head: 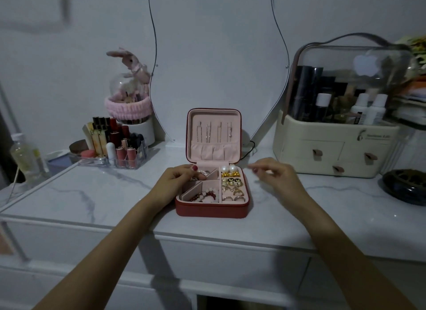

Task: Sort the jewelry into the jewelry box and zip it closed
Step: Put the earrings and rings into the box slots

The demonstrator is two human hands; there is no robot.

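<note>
The jewelry box (212, 189) is set open near the front edge of the marble table (92, 201), lid (214, 134) stood upright at the back so every compartment is reachable. In its near-left compartment a beaded bracelet (207, 195) is laid; rings (232, 189) are lined along its right side, pearl earrings (228, 169) at the far right corner. The left hand (177, 183) is lowered into the far-left compartment, fingers curled onto a small sparkly piece (202, 173), probably to seat it; whether it is gripped or only pressed cannot be told. The right hand (274, 174) is held just right of the box, above the table, fingers loosely curled; nothing is visibly held. The zip is not yet closed. Behind the box a mirror (219, 56) is seen.
</note>
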